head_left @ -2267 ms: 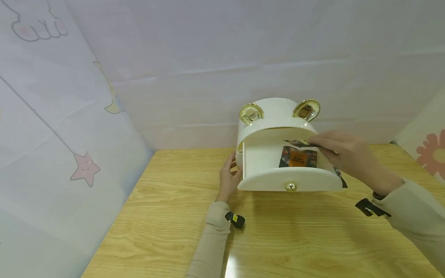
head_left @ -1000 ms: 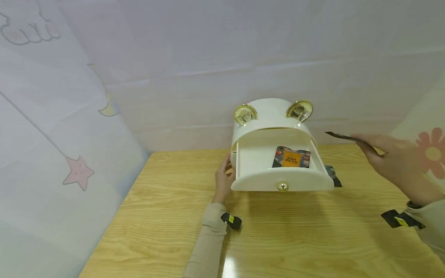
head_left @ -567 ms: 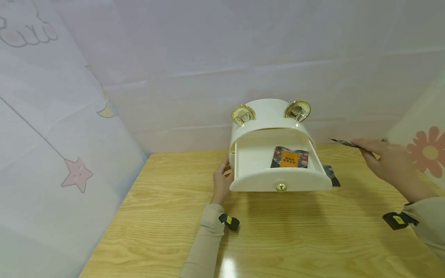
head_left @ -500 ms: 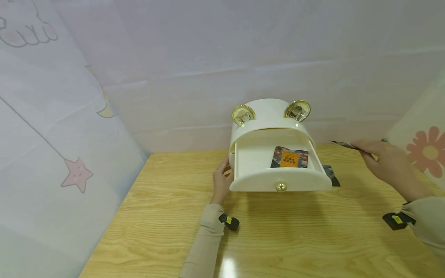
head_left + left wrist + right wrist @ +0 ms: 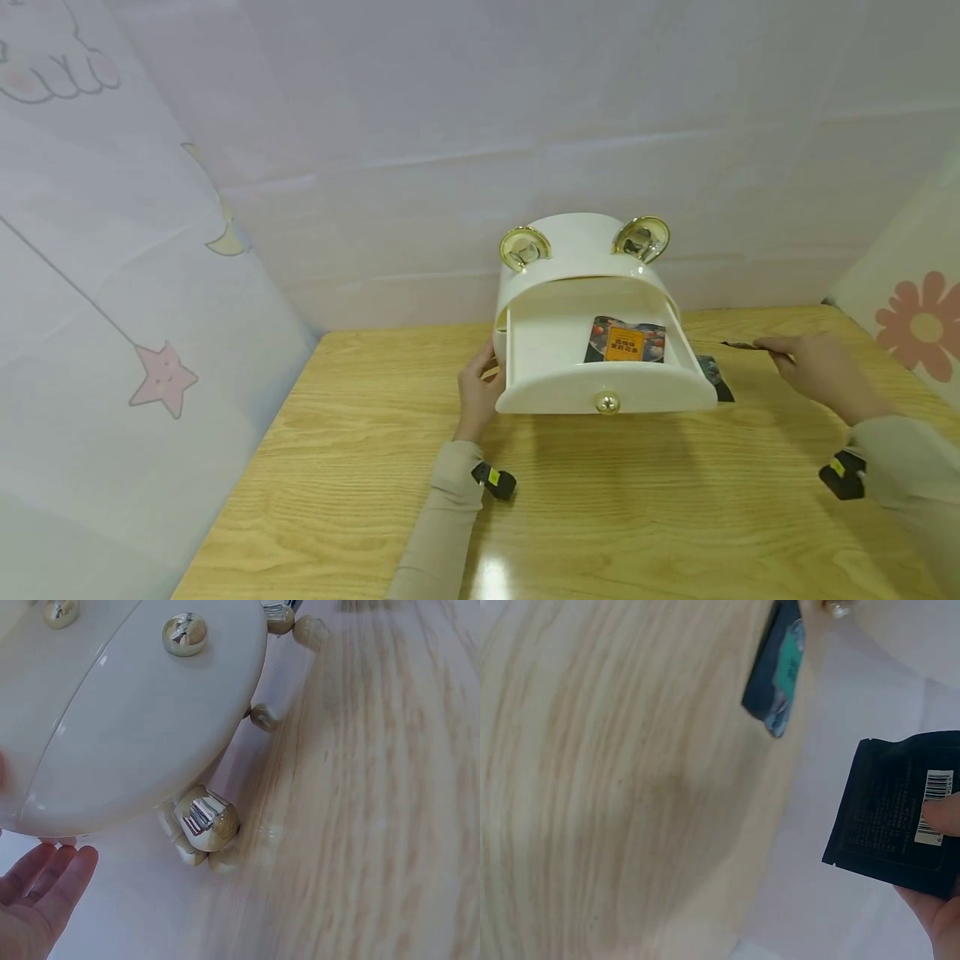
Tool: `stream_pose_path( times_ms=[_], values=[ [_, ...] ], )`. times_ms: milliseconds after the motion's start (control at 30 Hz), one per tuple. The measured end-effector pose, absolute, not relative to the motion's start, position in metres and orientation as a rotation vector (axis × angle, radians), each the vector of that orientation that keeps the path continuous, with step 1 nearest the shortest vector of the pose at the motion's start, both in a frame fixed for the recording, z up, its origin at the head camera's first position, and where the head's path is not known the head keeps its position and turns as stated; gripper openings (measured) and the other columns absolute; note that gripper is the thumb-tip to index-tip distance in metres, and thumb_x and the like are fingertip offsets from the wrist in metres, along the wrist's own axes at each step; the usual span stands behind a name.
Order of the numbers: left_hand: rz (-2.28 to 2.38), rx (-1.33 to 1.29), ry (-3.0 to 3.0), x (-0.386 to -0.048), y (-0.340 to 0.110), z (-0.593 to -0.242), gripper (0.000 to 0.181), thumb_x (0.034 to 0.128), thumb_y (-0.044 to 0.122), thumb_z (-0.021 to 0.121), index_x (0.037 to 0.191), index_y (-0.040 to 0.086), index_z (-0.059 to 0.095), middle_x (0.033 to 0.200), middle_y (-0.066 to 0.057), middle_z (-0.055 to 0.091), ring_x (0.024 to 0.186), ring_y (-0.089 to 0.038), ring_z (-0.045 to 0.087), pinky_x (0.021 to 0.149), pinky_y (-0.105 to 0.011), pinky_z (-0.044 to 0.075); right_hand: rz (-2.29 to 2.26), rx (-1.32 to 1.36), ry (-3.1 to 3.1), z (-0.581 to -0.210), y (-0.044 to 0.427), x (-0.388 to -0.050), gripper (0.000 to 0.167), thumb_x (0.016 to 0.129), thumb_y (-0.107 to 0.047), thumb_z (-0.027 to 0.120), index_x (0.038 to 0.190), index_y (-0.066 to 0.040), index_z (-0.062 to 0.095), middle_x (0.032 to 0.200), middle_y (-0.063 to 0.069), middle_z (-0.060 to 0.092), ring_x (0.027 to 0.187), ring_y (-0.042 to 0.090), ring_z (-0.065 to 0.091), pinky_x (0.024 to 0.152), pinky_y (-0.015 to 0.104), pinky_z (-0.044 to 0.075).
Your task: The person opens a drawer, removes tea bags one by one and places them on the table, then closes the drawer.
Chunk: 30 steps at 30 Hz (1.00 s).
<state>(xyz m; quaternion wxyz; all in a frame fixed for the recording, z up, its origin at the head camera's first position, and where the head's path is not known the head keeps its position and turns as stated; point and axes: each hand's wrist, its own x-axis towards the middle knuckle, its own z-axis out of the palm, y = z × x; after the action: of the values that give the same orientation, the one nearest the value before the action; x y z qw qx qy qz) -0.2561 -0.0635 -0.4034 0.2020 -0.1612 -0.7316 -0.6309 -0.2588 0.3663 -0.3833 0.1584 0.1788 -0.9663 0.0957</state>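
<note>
Lowered right hand (image 5: 821,372), pinching packet (image 5: 741,345) | room over table (image 5: 360,467) to right edge | touching box (image 5: 581,240) with left hand (image 5: 480,398), on nearly straight fingers (image 5: 69,879)

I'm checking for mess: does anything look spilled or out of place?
Nothing looks spilled. Mildly odd: one packet lies loose on the table beside the open drawer, while the orange-labelled sachet lies inside, off-centre.

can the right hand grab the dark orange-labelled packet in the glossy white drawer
Probably not without letting go: the right hand pinches a flat black packet, though the open white drawer leaves the orange-labelled packet exposed.
</note>
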Motion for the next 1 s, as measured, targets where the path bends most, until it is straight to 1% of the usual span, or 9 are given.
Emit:
stream_pose_path(
  times_ms=[33,133,200,333,433,667,733,833,1000],
  values=[
    [-1.765,-0.451,-2.04,-0.256,-0.064,-0.403,0.046,0.0853,0.0,0.061,0.129,-0.004,0.047,0.119,-0.024,0.054,0.097,-0.038,0.058,0.079,-0.041,0.052,0.269,0.52,-2.776,-0.386,0.367,-0.261,0.029,0.084,0.004,0.054,0.111,0.013,0.057,0.056,0.007,0.054,0.037,0.01,0.022,0.038,0.024,0.024],
    [-1.765,-0.451,-2.037,-0.256,-0.064,-0.404,0.045,0.0851,0.0,0.061,0.128,-0.004,0.047,0.119,-0.024,0.054,0.097,-0.038,0.058,0.079,-0.041,0.052,0.284,0.517,-2.85,-0.391,0.37,-0.265,0.03,0.085,0.004,0.05,0.112,0.014,0.056,0.051,-0.001,0.046,0.038,0.009,0.022,0.038,0.023,0.024],
    [-1.764,-0.453,-2.039,-0.256,-0.063,-0.404,0.045,0.085,0.0,0.061,0.128,-0.004,0.047,0.117,-0.024,0.055,0.097,-0.037,0.058,0.078,-0.04,0.052,0.303,0.511,-2.9,-0.394,0.371,-0.268,0.03,0.085,0.004,0.048,0.112,0.015,0.055,0.055,0.006,0.052,0.039,0.01,0.023,0.039,0.024,0.025],
    [-1.769,-0.461,-2.041,-0.256,-0.062,-0.403,0.045,0.0852,-0.001,0.06,0.128,-0.004,0.047,0.112,-0.025,0.056,0.096,-0.037,0.058,0.077,-0.038,0.053,0.263,0.52,-2.959,-0.398,0.375,-0.273,0.027,0.084,0.004,0.051,0.108,0.014,0.058,0.077,0.028,0.061,0.046,0.017,0.045,0.043,0.03,0.035],
    [-1.769,-0.453,-2.047,-0.255,-0.062,-0.403,0.045,0.0853,-0.001,0.06,0.128,-0.004,0.047,0.11,-0.025,0.056,0.097,-0.037,0.058,0.078,-0.039,0.052,0.216,0.539,-2.964,-0.401,0.378,-0.275,0.026,0.082,0.005,0.054,0.105,0.014,0.059,0.087,0.033,0.06,0.058,0.026,0.056,0.049,0.035,0.041],
    [-1.763,-0.454,-2.056,-0.256,-0.064,-0.405,0.045,0.0864,0.001,0.06,0.129,-0.003,0.046,0.115,-0.024,0.056,0.098,-0.036,0.058,0.079,-0.04,0.052,0.231,0.551,-2.978,-0.408,0.382,-0.28,0.028,0.081,0.008,0.052,0.107,0.015,0.058,0.088,0.034,0.059,0.056,0.023,0.053,0.049,0.035,0.04],
    [-1.763,-0.463,-2.057,-0.256,-0.065,-0.405,0.046,0.0867,0.001,0.059,0.13,-0.003,0.046,0.117,-0.023,0.055,0.098,-0.035,0.058,0.079,-0.04,0.052,0.234,0.565,-2.992,-0.41,0.383,-0.282,0.03,0.078,0.01,0.051,0.107,0.014,0.058,0.09,0.035,0.059,0.062,0.032,0.057,0.053,0.042,0.046],
    [-1.761,-0.467,-2.058,-0.256,-0.065,-0.405,0.046,0.0869,0.001,0.059,0.13,-0.003,0.045,0.118,-0.022,0.055,0.098,-0.035,0.058,0.078,-0.038,0.052,0.23,0.591,-3.006,-0.413,0.385,-0.283,0.034,0.074,0.012,0.05,0.106,0.013,0.059,0.095,0.035,0.058,0.076,0.047,0.057,0.064,0.054,0.047],
    [-1.757,-0.455,-2.059,-0.256,-0.065,-0.404,0.045,0.0864,0.001,0.06,0.129,-0.004,0.046,0.116,-0.023,0.056,0.097,-0.035,0.058,0.078,-0.038,0.052,0.195,0.624,-3.028,-0.419,0.39,-0.281,0.034,0.073,0.011,0.053,0.106,0.013,0.06,0.106,0.034,0.056,0.089,0.053,0.052,0.074,0.06,0.043]
  ],
)
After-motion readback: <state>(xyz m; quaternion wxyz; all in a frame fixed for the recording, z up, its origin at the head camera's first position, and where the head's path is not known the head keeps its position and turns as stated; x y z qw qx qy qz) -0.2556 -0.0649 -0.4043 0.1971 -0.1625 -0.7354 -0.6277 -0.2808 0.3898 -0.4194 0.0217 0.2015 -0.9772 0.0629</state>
